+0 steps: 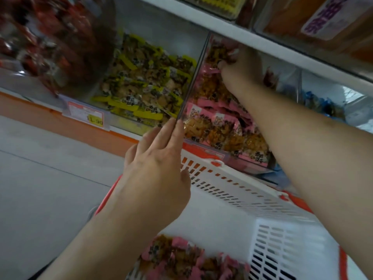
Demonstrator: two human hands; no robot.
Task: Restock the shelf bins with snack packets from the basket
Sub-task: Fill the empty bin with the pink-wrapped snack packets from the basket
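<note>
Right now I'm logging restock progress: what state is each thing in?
Pink bin: well filled with pink packets.
Yellow bin: well filled.
Basket: few pink packets left.
Right hand: inside pink bin, gripping packets.
Left hand: open, fingers on the divider.

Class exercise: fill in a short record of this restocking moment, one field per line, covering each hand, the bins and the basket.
left hand: left hand, fingers straight, touching the clear divider at its front edge
right hand: right hand deep in the pink bin, gripping pink packets
pink bin: pink bin nearly full
neighbour bin: yellow packets, left of the divider
basket: white basket below the shelf, more pink packets in basket
price tag: price tag on the shelf edge
</note>
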